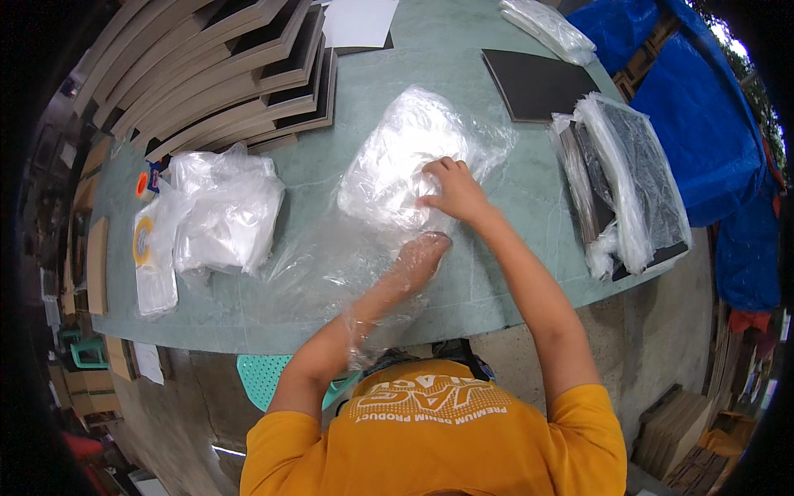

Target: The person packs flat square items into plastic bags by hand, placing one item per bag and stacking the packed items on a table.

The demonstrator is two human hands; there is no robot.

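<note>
Clear plastic bags (401, 157), piled mid-table directly before me. My right hand (453, 188) rests on the pile, thumb and fingers parted rather than closed, seemingly to steady the slippery film. My left hand (426, 250) lies nearer my body, under or inside a loose clear bag (318, 260) that trails along my forearm; whether its fingers grip the film, I cannot tell. To the left, a second heap of clear bags (223, 215) lies beside a yellow tape roll (143, 240), probably for easy reach. Plastic-wrapped dark panels (649, 178) lie to the right; stacked boards (240, 83) occupy the far left of the green table (496, 289).
</note>
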